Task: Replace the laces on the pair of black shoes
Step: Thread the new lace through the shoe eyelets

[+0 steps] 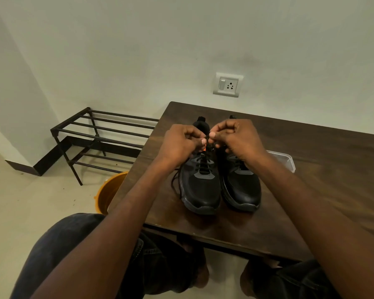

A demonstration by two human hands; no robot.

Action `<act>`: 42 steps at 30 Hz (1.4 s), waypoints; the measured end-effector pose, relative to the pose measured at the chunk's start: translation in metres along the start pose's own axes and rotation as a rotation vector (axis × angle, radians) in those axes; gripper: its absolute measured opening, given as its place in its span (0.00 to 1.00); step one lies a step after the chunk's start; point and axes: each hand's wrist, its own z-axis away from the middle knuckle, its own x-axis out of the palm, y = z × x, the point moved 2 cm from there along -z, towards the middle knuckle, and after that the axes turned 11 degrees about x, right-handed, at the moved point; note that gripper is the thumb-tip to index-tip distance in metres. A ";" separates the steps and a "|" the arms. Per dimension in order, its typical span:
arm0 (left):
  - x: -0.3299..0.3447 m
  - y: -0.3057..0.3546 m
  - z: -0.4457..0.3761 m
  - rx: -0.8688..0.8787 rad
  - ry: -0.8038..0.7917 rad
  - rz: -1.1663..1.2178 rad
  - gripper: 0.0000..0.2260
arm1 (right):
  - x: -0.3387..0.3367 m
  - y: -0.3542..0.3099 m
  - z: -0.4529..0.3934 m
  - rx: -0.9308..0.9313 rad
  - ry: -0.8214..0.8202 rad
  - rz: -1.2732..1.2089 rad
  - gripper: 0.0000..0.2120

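Note:
Two black shoes stand side by side on the dark wooden table (pixel 311 147), toes toward me. The left shoe (pixel 200 186) has a black lace (pixel 204 164) threaded through its eyelets, and a loose lace end trails off its left side onto the table. The right shoe (pixel 242 188) is partly hidden behind my right wrist. Both hands meet above the left shoe's tongue. My left hand (pixel 181 141) and my right hand (pixel 233 137) each pinch the black lace between thumb and fingers, knuckles curled.
A clear plastic container (pixel 285 158) lies on the table right of the shoes. A black metal shoe rack (pixel 99 134) stands on the floor at left, with an orange bucket (pixel 108 193) beside the table's edge. A wall socket (pixel 228 84) sits above the table.

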 end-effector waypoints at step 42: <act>0.034 -0.014 -0.012 0.050 0.027 -0.638 0.03 | 0.033 0.042 -0.022 0.014 0.163 0.265 0.14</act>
